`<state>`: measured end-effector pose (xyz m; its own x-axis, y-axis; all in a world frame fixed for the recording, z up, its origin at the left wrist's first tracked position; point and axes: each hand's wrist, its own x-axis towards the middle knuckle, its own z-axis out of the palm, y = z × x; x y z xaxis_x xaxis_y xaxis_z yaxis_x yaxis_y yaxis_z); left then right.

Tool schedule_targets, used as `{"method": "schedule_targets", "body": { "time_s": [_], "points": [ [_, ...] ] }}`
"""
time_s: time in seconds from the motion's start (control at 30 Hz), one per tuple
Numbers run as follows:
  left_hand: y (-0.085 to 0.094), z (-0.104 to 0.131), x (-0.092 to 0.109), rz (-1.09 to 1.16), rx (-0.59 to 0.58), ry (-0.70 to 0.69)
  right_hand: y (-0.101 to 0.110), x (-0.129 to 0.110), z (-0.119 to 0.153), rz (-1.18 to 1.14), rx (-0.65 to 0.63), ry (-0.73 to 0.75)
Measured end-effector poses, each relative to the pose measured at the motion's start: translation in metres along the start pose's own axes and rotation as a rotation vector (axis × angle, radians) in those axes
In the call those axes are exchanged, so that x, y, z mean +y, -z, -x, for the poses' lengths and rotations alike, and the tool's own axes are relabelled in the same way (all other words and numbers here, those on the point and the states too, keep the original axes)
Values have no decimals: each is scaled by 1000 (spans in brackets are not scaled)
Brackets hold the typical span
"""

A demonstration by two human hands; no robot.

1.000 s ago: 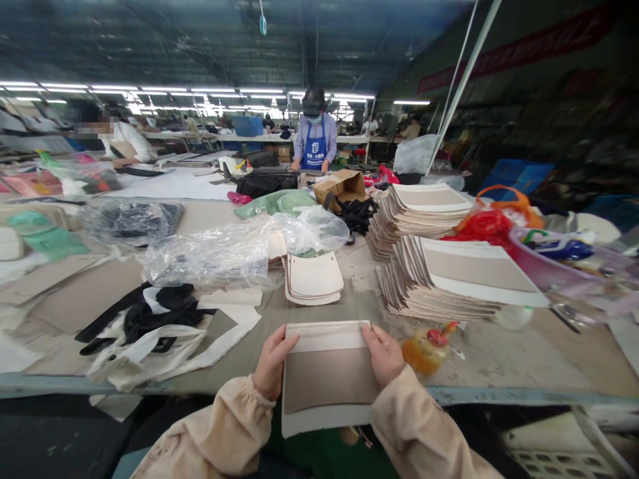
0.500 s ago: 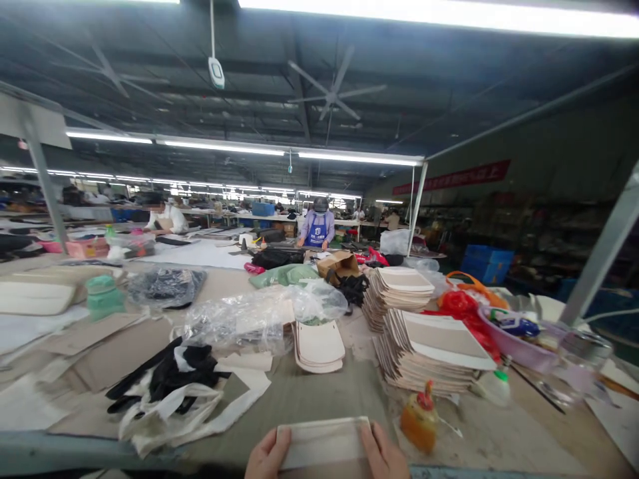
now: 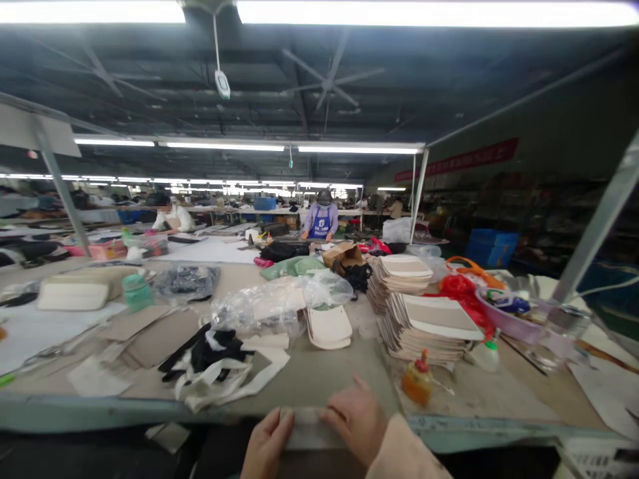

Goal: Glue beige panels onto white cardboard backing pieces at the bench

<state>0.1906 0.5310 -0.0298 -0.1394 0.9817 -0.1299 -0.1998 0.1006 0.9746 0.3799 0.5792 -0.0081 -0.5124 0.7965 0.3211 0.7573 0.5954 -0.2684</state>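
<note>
1. We grip a flat panel [image 3: 307, 429] at the counter's [image 3: 319, 379] near edge, 6 o'clock.
2. Its long axis runs 9 to 3 o'clock.
3. Our left hand [image 3: 267, 446] pinches its left end; our right hand [image 3: 357, 422] presses on top.

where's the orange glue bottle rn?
Head view, right of centre: the orange glue bottle stands on the table just in front of the nearer panel stack, beyond the right hand.

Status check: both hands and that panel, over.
Left hand and right hand both gripping the flat panel at the table edge. Glue bottle close right.
</note>
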Motion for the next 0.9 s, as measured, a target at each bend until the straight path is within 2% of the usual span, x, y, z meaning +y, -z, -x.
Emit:
{"method": "schedule_targets", "body": {
  "time_s": [0.07,0.17,0.27,0.4,0.5,0.57,0.67,0.77,0.9],
  "points": [
    [0,4,13,93,-1,19,21,-1,-10,-16,-54,17],
    [0,0,27,287,52,115,35,14,-26,-156,-83,34],
    [1,-7,32,381,79,138,35,32,-32,-376,-24,-46],
    [3,-15,35,393,94,136,29,44,-27,-737,123,-306],
    [4,-18,32,337,145,190,25,46,-19,-938,54,-387],
    [5,-22,26,266,179,240,21,47,-15,-930,23,-382],
    [5,-32,13,184,210,261,13,53,-13,-874,87,-436],
    [-2,-38,6,202,169,290,8,64,-11,-927,110,-470],
    [-21,-31,14,289,98,298,12,71,-3,-943,112,-486]
  ]
}}
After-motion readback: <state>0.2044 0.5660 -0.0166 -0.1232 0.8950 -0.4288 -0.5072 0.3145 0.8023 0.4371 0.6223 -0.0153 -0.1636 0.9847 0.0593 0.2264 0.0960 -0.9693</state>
